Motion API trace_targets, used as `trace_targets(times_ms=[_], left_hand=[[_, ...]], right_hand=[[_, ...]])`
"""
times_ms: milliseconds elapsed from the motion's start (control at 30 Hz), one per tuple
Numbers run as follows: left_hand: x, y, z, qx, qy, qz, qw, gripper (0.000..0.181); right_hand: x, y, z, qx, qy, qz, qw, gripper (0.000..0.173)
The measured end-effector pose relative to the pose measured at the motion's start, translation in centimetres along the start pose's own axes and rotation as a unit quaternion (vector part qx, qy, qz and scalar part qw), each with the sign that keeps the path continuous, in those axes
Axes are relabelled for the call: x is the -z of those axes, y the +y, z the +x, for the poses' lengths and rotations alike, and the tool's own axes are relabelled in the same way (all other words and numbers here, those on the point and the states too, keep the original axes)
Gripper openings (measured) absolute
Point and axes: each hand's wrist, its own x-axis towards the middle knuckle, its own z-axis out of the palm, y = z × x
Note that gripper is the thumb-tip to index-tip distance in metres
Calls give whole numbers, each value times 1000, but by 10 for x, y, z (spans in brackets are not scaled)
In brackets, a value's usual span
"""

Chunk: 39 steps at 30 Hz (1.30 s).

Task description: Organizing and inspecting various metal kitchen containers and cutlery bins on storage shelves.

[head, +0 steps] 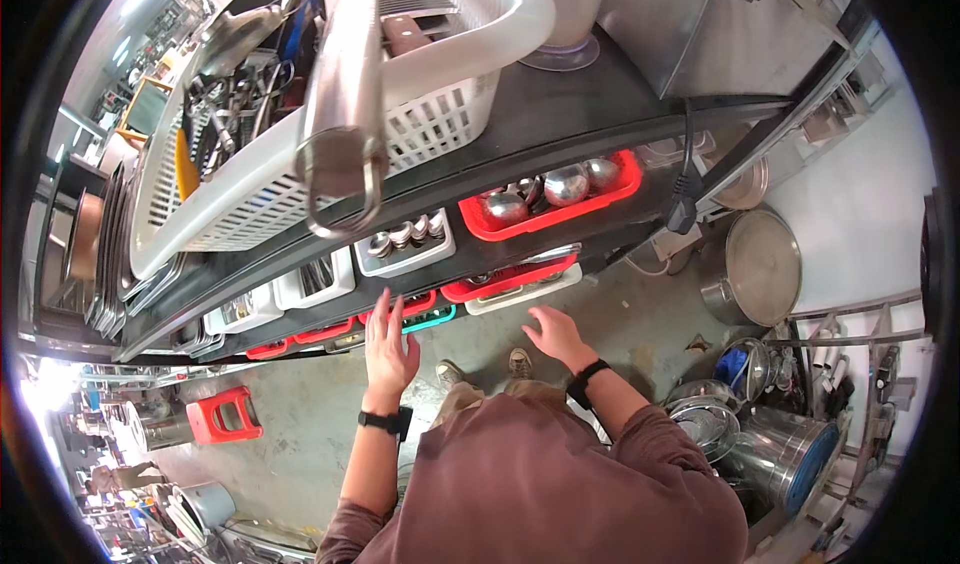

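My left hand is raised with its fingers apart and holds nothing. It is near the front of a metal shelf rack, beside small red and teal trays. My right hand hangs over the floor, empty, its thumb apart from loosely bent fingers. Closest to it are a lower red tray of utensils and a cream tray. On the shelf above, a red bin holds metal ladles. A white tray of spoons and another white tray of cutlery stand to its left.
On the top shelf, a white plastic basket holds mixed utensils, with a metal whisk handle jutting over its edge. A black power plug dangles at right. Lidded pots stand on the floor at right, a red stool at left.
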Motion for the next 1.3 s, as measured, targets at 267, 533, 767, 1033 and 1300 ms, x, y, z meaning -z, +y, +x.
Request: trace_targets(times_ms=[267,533,767,1033,1300], left_hand=[[-40,-59,-161,233,-372,-16,898,49],[-21,-78,-231,328,-305,-63,892,48],[-4,-113,-263,267,-259,-91,924,41],[43,-200,-370,282,-137,-129,941,36],[94,-277,-492,372,-133,-96,914,32]], right_hand=[[-42,-20,39,-8,-33,38,999,28],[-83,-39,8,-8,-209,7,978,25],[-127,-76,-30,-31,-312,-77,947,28],[-191,-119,-91,-109,-479,-240,837,30],[-247,-219,-71,-124,-393,-192,891,32]])
